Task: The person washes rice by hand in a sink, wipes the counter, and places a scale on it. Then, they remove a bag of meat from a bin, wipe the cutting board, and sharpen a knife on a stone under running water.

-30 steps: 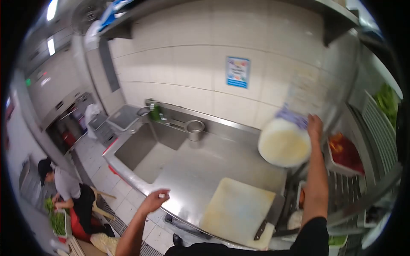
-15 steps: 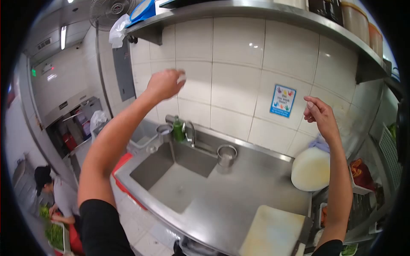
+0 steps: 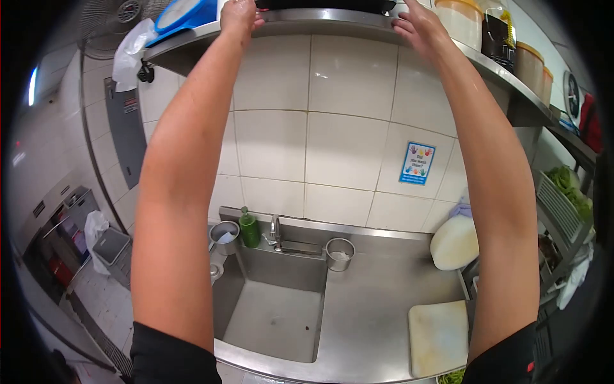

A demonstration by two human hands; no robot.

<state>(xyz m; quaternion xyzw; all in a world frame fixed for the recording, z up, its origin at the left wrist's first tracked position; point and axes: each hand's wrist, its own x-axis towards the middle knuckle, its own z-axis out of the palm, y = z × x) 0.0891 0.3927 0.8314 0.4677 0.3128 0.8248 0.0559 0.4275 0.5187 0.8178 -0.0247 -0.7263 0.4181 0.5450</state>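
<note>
Both your arms are up, reaching to the high steel shelf (image 3: 192, 48). Your left hand (image 3: 238, 14) is curled over the shelf's front edge, fingers bent around the left end of a dark flat pan (image 3: 323, 5) that sits on top. Your right hand (image 3: 419, 27) is at the pan's right end, fingers spread and pressing at its edge just above the shelf lip. Whether either hand has a full grip I cannot tell, since the pan runs out of the top of the view.

Just right of your right hand, a row of lidded tubs (image 3: 462, 22) stands along the shelf, with a dark-filled container (image 3: 497, 35) and more tubs behind it. Left of your left hand, a blue scale (image 3: 182, 13) rests on the shelf, and a crumpled plastic bag (image 3: 131, 48) hangs off its end.

Below your arms, the tiled wall carries a small blue handwashing poster (image 3: 416, 164). Under that, the steel sink (image 3: 275, 317) with its tap (image 3: 275, 229), a green soap bottle (image 3: 249, 228) beside it, and a steel cup (image 3: 339, 253) on the counter. A round white board (image 3: 455, 242) leans at the right, and a pale cutting board (image 3: 439, 336) lies flat near the counter's front edge.
</note>
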